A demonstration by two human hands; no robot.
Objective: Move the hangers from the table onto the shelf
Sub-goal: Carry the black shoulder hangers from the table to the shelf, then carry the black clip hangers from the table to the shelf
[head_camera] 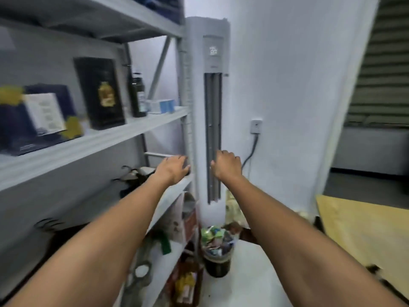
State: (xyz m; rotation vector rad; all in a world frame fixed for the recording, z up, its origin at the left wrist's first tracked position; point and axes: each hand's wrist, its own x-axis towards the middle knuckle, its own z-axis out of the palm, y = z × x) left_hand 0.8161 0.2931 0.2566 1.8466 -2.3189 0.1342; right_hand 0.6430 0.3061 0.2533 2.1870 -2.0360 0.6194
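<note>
Grey shelf [124, 135] is standing left, hangers [129, 176] lying heaped on it. Left grip [174, 167] is reaching near them, hold unclear; right grip [226, 165] is curling loosely, empty. A careless knock risks spilling the heap.

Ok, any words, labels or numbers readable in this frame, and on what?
Nothing reads clearly enough to quote.
Lit display on tall white tower air conditioner: digits blurred.
Black upright box with gold emblem: unreadable.
White card on dark blue box: print blurred.
Dark glass bottle's label: blurred.
</note>
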